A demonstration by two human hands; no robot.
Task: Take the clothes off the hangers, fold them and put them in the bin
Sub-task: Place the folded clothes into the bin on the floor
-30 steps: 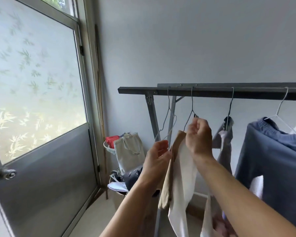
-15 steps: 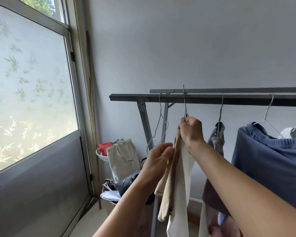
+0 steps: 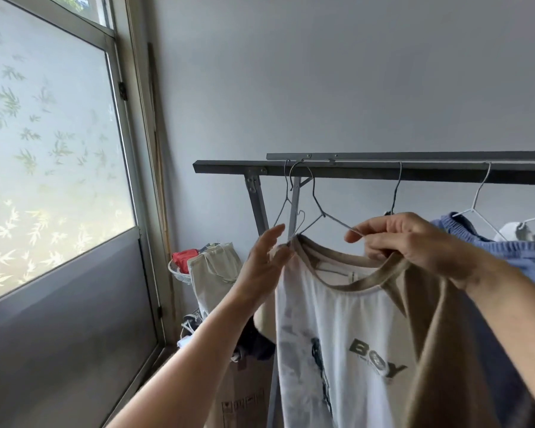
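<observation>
A white and tan T-shirt (image 3: 346,329) with a dark print hangs from a thin wire hanger (image 3: 317,216) hooked on the dark rack bar (image 3: 368,169). My right hand (image 3: 405,242) grips the hanger's right arm together with the shirt's tan collar. My left hand (image 3: 264,264) pinches the shirt's left shoulder by the hanger's other end, its upper fingers straight. The shirt faces me, spread out. No bin is in view.
An empty wire hanger (image 3: 286,199) hangs to the left. A blue garment (image 3: 513,254) on a white hanger (image 3: 476,205) hangs at the right. A cream tote bag (image 3: 213,270), a basket with red cloth (image 3: 183,264), a cardboard box (image 3: 244,393) and a frosted door (image 3: 53,180) stand left.
The shirt has turned from edge-on to facing me and spread open. My right hand has moved right along the hanger arm; my left hand has risen to the shirt's shoulder.
</observation>
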